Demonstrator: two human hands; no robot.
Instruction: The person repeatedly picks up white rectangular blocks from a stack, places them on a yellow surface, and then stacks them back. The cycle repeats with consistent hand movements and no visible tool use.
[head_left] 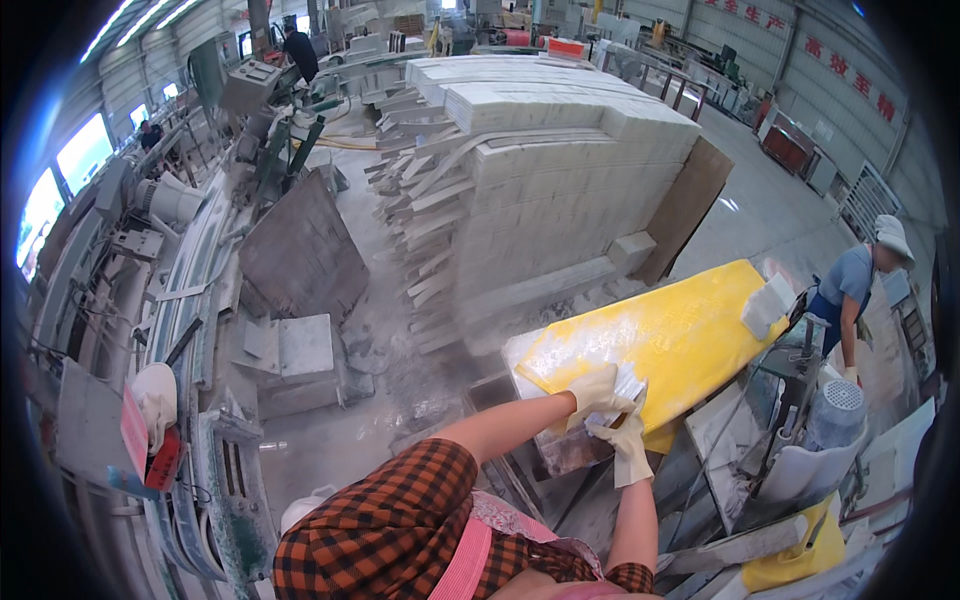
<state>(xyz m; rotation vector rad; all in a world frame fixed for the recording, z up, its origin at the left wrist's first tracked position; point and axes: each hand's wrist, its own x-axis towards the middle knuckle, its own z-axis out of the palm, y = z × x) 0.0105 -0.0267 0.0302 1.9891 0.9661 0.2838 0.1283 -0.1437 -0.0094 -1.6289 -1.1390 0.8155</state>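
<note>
Both of my hands wear pale cream gloves and meet at the near edge of a bench spread with a yellow sheet (665, 335). My left hand (592, 390) has its fingers closed against a whitish, shiny piece (628, 384); its exact kind cannot be told. Just below it, my right hand (626, 446) is bent round the piece's lower side, fingers partly hidden. White powder and wet-looking smears mark the sheet's left end. A pale stone offcut (768, 306) lies at the sheet's far right end.
A big stack of white stone slabs (570, 200) stands beyond the bench, with strips jutting out leftward. A motor-like machine (838, 408) is at right, near a co-worker (850, 285) in a light hat. Conveyor machinery (185, 300) runs along the left; a dark board (303, 245) leans there.
</note>
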